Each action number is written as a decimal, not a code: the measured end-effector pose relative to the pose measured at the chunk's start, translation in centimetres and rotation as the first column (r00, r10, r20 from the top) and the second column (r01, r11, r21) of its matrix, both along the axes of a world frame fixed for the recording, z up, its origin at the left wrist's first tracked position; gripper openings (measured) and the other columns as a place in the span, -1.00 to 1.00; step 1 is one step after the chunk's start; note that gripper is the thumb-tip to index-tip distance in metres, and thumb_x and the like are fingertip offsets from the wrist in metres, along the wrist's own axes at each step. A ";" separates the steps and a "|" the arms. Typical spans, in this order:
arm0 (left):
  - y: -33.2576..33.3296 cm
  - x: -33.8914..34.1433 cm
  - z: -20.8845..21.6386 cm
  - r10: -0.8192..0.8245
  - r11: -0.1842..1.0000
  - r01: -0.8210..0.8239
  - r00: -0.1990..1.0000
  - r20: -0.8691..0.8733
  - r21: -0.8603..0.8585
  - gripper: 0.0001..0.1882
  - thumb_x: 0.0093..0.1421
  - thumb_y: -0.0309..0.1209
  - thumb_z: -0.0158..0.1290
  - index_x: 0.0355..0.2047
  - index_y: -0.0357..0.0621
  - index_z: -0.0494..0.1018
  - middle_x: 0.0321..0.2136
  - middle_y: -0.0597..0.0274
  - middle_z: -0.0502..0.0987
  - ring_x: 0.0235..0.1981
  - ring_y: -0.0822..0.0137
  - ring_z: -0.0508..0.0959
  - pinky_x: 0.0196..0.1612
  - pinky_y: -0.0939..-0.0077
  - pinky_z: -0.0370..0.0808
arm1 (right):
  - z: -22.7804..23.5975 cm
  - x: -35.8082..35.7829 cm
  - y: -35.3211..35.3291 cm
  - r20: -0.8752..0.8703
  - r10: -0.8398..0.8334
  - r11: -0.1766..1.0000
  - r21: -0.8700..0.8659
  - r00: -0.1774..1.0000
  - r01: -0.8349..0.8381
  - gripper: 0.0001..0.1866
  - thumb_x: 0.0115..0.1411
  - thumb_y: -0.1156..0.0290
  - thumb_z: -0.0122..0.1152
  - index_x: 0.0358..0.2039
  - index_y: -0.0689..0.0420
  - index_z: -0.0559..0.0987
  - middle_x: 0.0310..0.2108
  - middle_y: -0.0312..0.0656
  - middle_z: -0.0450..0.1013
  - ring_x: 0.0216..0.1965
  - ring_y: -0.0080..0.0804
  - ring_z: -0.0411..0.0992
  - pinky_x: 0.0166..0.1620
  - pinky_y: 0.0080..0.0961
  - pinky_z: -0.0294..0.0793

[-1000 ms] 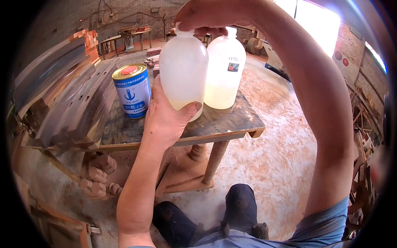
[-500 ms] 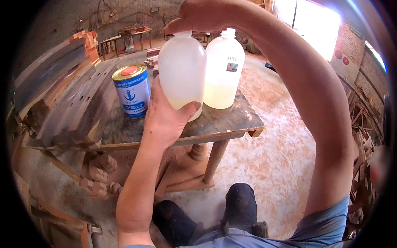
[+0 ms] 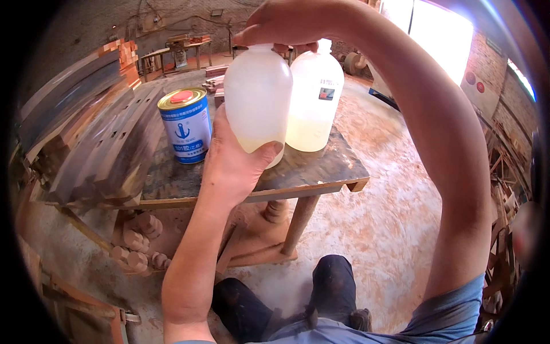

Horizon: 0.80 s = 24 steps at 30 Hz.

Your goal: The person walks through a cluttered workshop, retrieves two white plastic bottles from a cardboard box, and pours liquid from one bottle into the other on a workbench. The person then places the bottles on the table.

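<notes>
A frosted white plastic bottle (image 3: 258, 94) with pale yellow liquid at its bottom is gripped low on its side by my left hand (image 3: 232, 166), thumb across the front. My right hand (image 3: 281, 26) arches over from the right and closes on the top of that bottle; its mouth and any cap are hidden beneath the palm and fingers. Just behind and to the right, a second such bottle (image 3: 315, 100) stands on the table with more yellow liquid and a small label. To the left sits a blue and white metal can (image 3: 186, 129) with a gold rim and red cap.
Dark wooden beams (image 3: 109, 140) lie along the left of the wooden table (image 3: 321, 171). Turned wood pieces (image 3: 140, 232) rest under it. Dusty floor (image 3: 384, 223) stretches to the right, with scrap wood (image 3: 507, 212) at the far right edge. Workbenches (image 3: 177, 51) stand behind.
The gripped bottle and both hands appear slightly farther right in the picture, and so do the can and second bottle. My hands keep their hold; the right fingers show a little more.
</notes>
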<state>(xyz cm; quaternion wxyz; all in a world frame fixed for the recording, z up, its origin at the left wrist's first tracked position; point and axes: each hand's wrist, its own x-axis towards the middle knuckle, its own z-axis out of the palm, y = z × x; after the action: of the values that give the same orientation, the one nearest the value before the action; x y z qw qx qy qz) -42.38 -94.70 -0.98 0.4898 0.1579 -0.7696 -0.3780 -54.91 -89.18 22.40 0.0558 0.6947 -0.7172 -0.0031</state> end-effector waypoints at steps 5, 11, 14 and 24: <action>0.1 0.1 -0.1 0.109 0.994 -0.109 0.990 0.088 -0.013 -0.06 0.06 -0.40 0.41 0.33 -0.32 0.09 0.14 -0.11 0.47 0.18 0.06 0.50 0.26 0.23 0.40 | -0.5 -2.1 -2.4 -0.475 0.492 0.839 0.032 0.730 -0.544 -0.87 0.26 0.42 0.15 -0.31 0.16 0.62 -0.40 -0.11 0.56 -0.43 -0.28 0.51 -0.33 -0.33 0.50; 0.0 0.1 -0.2 -0.001 0.998 -0.002 0.999 0.045 0.070 -0.05 0.06 -0.40 0.41 0.34 -0.32 0.08 0.14 -0.11 0.47 0.18 0.06 0.50 0.26 0.24 0.41 | -1.1 -3.9 -4.2 -0.757 0.491 0.768 0.143 0.431 -0.624 -0.86 0.25 0.42 0.14 -0.27 0.15 0.62 -0.33 -0.07 0.60 -0.28 -0.07 0.60 -0.22 -0.20 0.58; 0.2 0.1 0.1 0.060 0.997 -0.063 0.994 0.090 0.032 -0.08 0.06 -0.40 0.40 0.32 -0.33 0.11 0.13 -0.11 0.48 0.17 0.06 0.51 0.25 0.25 0.42 | -2.2 -3.8 -4.0 -0.679 0.379 0.768 -0.149 0.629 -0.623 -0.81 0.29 0.37 0.09 -0.17 0.12 0.60 -0.38 -0.03 0.60 -0.26 0.00 0.62 -0.19 -0.14 0.59; 0.2 -0.1 -0.1 0.059 0.998 -0.061 0.996 0.062 0.023 -0.22 0.06 -0.44 0.39 0.22 -0.34 0.23 0.06 -0.07 0.52 0.09 0.07 0.56 0.21 0.25 0.46 | -4.1 -2.4 -3.7 -0.659 0.072 0.835 -0.370 0.748 -0.406 -0.67 0.31 0.37 0.06 0.03 0.07 0.61 -0.39 0.01 0.61 -0.29 0.01 0.64 -0.26 -0.08 0.62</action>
<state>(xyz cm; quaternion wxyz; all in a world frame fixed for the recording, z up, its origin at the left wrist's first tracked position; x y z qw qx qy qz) -42.51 -94.47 -1.12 0.4750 0.1987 -0.7744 -0.3677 -57.35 -92.86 18.29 0.4630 0.7052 -0.5353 -0.0415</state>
